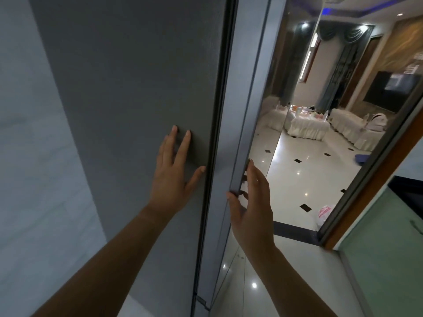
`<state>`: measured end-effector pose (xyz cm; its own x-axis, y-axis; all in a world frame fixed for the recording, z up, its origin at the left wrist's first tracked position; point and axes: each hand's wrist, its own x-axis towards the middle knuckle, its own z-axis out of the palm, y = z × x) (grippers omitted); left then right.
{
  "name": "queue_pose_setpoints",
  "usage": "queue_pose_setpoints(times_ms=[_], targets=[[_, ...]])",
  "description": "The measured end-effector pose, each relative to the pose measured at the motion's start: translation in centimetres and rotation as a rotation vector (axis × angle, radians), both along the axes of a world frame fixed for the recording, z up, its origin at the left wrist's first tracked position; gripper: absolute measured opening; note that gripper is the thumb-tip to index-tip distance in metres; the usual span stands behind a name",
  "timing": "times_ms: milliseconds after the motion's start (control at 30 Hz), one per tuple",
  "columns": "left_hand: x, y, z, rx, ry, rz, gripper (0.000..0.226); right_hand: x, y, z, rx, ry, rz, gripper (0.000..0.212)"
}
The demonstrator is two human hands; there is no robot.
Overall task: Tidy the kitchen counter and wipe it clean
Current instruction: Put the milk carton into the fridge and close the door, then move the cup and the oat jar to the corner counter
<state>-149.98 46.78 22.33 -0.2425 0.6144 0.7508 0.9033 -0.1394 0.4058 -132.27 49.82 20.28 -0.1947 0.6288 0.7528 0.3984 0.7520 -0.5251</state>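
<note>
A tall grey appliance fills the middle of the head view, with two doors. My left hand (175, 170) lies flat on the left door (137, 88), fingers spread and holding nothing. My right hand (250, 202) grips the long edge of the right door (248, 99): its fingers hook behind the edge and its thumb rests on the near side. That door stands slightly ajar, with a dark gap between the two doors. No counter items or cloth are in either hand.
A pale wall (34, 156) is at the left. A green cabinet front (380, 252) with a dark countertop (407, 188) stands at the right. A doorway opens onto a glossy tiled floor (297, 179), with a plastic bag (324, 213) by the frame and covered sofas beyond.
</note>
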Motion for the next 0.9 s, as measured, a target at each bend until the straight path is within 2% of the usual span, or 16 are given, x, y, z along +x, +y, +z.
queue_pose_setpoints(times_ms=[200,333,467,667,733,800,900], targets=[[0.7,-3.2,-0.5,-0.104,-0.018,0.047,0.063,1.1,-0.8,-1.1,-0.075,-0.030,0.127,0.060],[3.4,-7.9,-3.6,-0.195,-0.134,0.150,0.056,2.9,-2.7,-4.4,-0.233,-0.127,0.225,0.065],[8.4,-12.7,-8.0,-0.320,-0.348,0.296,0.059,5.9,-4.4,-7.5,-0.421,-0.335,0.386,0.062],[19.1,-19.8,-15.2,-0.457,-0.816,0.514,0.057,11.4,-4.5,-11.1,-0.607,-0.661,0.704,0.047],[23.1,-22.0,-16.7,-0.480,-0.957,0.589,0.049,13.0,-4.2,-12.4,-0.649,-0.748,0.791,0.045],[27.1,-23.7,-17.6,-0.470,-1.081,0.666,0.032,14.4,-3.8,-13.6,-0.702,-0.844,0.894,0.044],[32.4,-25.1,-18.3,-0.406,-1.203,0.795,0.016,16.3,-3.4,-15.3,-0.745,-0.981,1.027,0.041]])
